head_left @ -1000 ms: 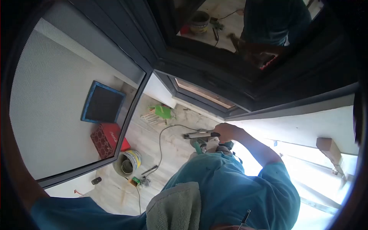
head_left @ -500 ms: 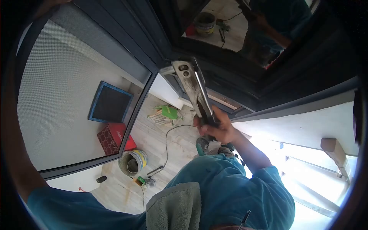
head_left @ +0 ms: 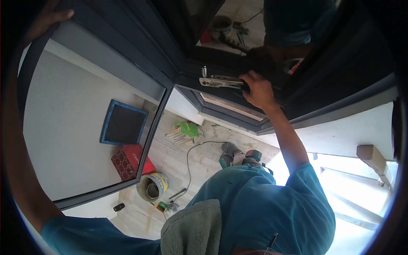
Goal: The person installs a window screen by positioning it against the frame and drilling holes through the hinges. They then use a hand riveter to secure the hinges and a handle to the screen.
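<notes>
Tool handle (head_left: 245,86) partly behind right hand (head_left: 259,92)

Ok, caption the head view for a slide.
Right hand holding a metal tool by a dark frame, left hand at a screen.

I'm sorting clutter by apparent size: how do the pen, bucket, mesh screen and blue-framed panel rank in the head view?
Largest to smallest:
1. Mesh screen
2. Blue-framed panel
3. Bucket
4. Pen

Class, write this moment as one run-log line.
Right grip: closed on metal tool near dark frame | Left grip: at mesh panel's upper corner | Floor: bucket, cable
</notes>
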Demonstrator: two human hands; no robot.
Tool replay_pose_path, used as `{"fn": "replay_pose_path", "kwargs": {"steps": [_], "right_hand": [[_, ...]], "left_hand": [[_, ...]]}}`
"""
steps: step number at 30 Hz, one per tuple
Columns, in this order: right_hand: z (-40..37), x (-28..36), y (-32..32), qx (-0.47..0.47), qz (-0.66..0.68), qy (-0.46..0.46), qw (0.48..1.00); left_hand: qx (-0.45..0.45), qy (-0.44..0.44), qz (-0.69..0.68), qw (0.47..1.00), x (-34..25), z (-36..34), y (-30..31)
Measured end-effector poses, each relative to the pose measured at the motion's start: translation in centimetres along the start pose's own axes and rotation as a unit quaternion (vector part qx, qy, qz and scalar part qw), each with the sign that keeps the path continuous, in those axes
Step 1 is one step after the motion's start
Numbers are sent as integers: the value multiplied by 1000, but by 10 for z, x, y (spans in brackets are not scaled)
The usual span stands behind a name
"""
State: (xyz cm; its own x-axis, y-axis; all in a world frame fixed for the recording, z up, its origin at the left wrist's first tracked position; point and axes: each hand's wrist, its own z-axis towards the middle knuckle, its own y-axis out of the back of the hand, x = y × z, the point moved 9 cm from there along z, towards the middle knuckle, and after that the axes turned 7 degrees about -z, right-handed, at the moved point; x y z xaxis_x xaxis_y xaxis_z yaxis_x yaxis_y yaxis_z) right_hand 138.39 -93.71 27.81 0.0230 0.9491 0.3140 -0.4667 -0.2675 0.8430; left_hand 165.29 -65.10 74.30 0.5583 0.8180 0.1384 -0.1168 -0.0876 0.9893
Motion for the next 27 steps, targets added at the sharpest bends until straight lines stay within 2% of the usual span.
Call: {"fn": "replay_pose_path", "kwargs": {"steps": [4, 10, 13, 16, 27], "right_hand": [[-4, -13, -12, -16, -31, -31, 999], [-2, -19, -19, 35, -63, -40, 997], [-2, -13, -18, 50, -70, -24, 996], [-2, -14, -22, 51, -55, -12, 997], [-14, -17, -26, 70, -15, -39, 997]], "left_hand": [[-7, 14, 57, 998, -5, -1, 4], [25, 26, -55, 998, -3, -2, -3], [53, 2, -23, 998, -60, -26, 8], [61, -15, -40, 997, -59, -25, 7], [24, 2, -10, 1000, -65, -26, 4]]}}
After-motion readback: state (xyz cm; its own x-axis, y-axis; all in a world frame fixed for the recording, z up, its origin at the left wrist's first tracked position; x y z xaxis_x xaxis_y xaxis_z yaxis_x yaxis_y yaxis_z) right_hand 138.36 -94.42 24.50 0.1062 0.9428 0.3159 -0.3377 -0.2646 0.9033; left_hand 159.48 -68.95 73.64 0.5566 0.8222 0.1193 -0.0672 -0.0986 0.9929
